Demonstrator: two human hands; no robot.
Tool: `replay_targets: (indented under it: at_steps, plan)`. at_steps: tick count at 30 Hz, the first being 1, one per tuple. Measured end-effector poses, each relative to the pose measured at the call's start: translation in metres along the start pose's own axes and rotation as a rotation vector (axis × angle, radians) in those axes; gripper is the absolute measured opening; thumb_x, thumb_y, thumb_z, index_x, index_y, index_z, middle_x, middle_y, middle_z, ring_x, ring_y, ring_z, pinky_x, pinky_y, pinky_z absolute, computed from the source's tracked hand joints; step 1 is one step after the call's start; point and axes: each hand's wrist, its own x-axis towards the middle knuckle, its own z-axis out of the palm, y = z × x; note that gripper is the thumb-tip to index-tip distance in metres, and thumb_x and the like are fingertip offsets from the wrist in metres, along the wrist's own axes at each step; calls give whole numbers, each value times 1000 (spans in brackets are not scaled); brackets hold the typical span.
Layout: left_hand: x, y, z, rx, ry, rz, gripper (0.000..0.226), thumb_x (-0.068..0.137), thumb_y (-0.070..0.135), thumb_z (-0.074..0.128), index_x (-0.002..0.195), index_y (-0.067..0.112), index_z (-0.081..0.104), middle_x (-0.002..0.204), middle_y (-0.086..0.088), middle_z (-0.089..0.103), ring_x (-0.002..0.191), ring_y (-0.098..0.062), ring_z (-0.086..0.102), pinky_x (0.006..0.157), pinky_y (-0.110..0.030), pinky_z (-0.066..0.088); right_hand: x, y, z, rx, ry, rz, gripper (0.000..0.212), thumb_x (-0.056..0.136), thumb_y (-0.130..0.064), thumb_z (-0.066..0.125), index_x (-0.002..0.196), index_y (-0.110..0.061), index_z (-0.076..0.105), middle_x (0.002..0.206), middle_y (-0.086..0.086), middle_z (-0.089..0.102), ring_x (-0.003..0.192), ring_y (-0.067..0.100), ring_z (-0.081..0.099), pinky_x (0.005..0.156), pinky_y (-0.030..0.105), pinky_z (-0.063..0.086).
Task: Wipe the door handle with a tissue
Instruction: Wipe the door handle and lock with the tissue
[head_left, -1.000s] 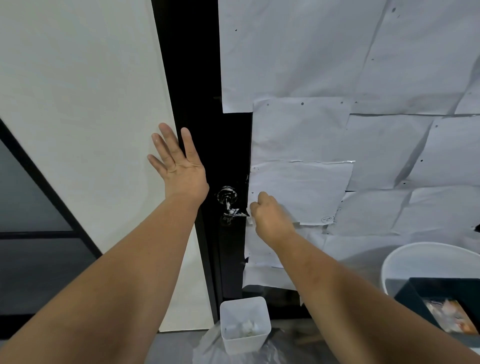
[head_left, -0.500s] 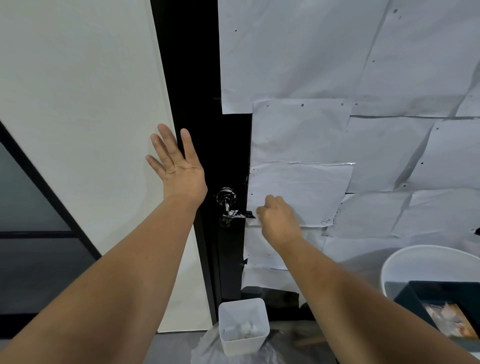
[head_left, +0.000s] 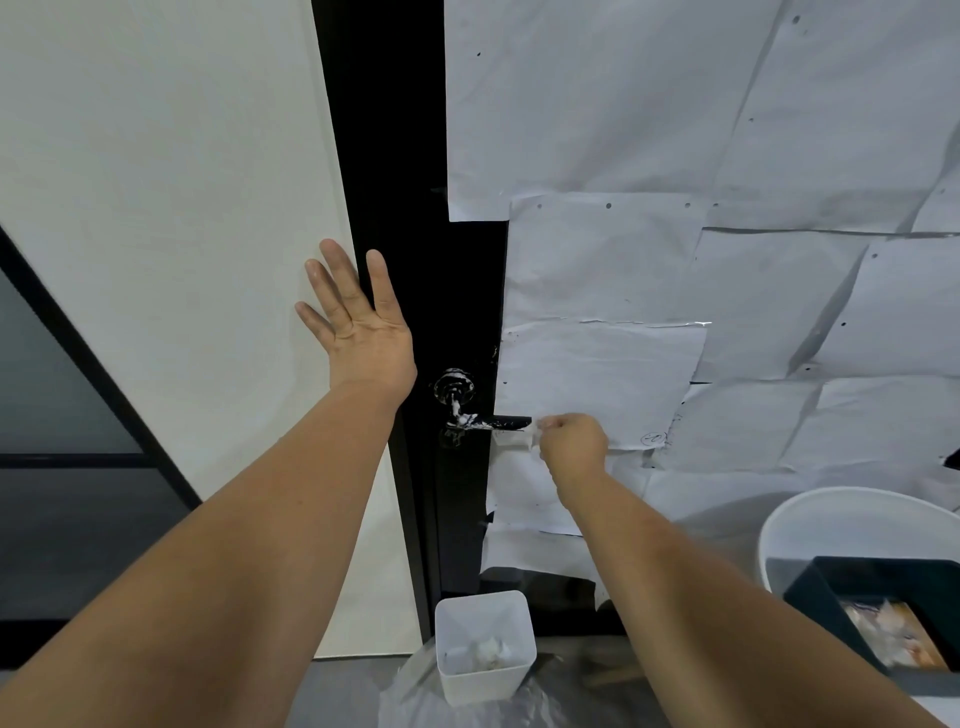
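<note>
- Centre frame: black door handle (head_left: 491, 423), smeared white, on dark door (head_left: 395, 156).
- Right hand (head_left: 571, 444) pinches tissue (head_left: 522, 439) at lever's free end.
- Left hand (head_left: 361, 317), fingers spread flat, presses door edge, left of centre.
- Bottom centre: white bin (head_left: 485, 670) holding crumpled tissues.

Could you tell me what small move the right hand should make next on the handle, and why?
Probably slide the right hand with the tissue back left along the door handle toward the round base. The tissue sits at the lever's free end, and white smears are visible near the base, so that part looks unwiped. The left hand lies flat, fingers spread, at the door's edge.
</note>
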Motion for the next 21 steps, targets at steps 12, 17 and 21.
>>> replay_targets:
  at_steps: [12,17,21]
  plan:
    - [0,0,2,24,8,-5,116,72,-8,57,142,12,-34,149,-35,-21,137,-57,-16,106,-73,-1,-11,-15,9,834,-111,560,24,84,8,42,98,1,60,58,7,45,48,16,37,42,19,44]
    - [1,-2,2,21,5,2,116,74,-6,57,142,12,-35,149,-35,-22,136,-58,-17,106,-73,-2,-23,-26,-3,518,-215,276,5,83,-2,53,80,-5,56,62,10,47,50,19,39,49,29,40]
    - [1,-1,1,19,7,3,116,73,-7,57,142,13,-35,149,-35,-22,136,-58,-17,106,-73,-1,-15,-35,-10,144,-94,-62,6,75,-10,53,70,-8,52,76,17,63,64,30,60,58,36,52]
